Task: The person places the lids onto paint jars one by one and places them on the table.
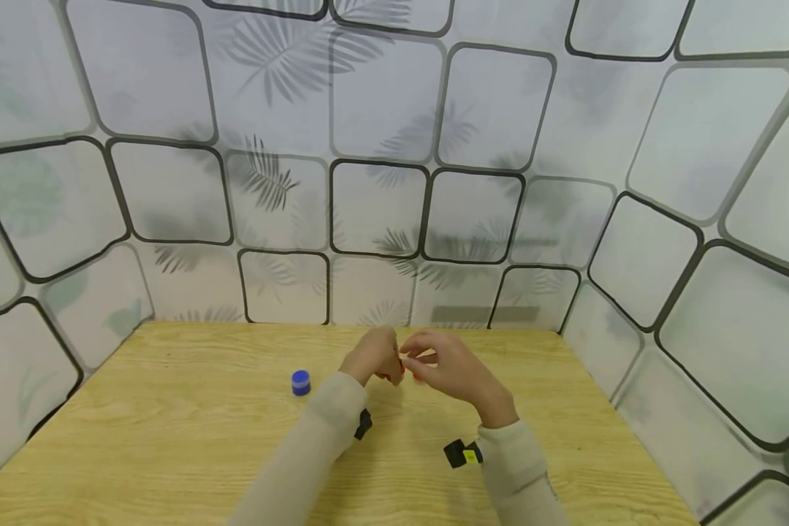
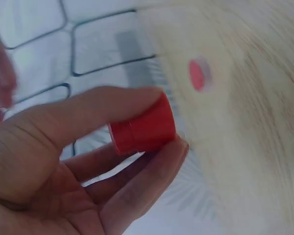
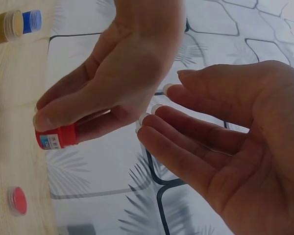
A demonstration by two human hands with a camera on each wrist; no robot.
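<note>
My left hand (image 1: pixel 376 353) grips a small red jar (image 2: pixel 147 128) between thumb and fingers, above the table. Part of a printed label on this jar (image 3: pixel 50 141) shows in the right wrist view. The right hand (image 1: pixel 452 369) hovers close beside the left, fingers spread and relaxed, with nothing in it. Its fingertips (image 3: pixel 158 108) stay apart from the red jar. On the table below lies a small round pinkish-red disc with a pale rim, like a lid (image 2: pixel 200 75); the right hand mostly covers it in the head view.
A small blue jar (image 1: pixel 300 383) stands on the wooden table (image 1: pixel 171 438), left of the left hand. The right wrist view also shows a yellowish jar (image 3: pixel 4 27) near it. Patterned curtains (image 1: pixel 381 212) surround the table's back and sides. Black wrist cameras (image 1: pixel 459 454) sit at both sleeves.
</note>
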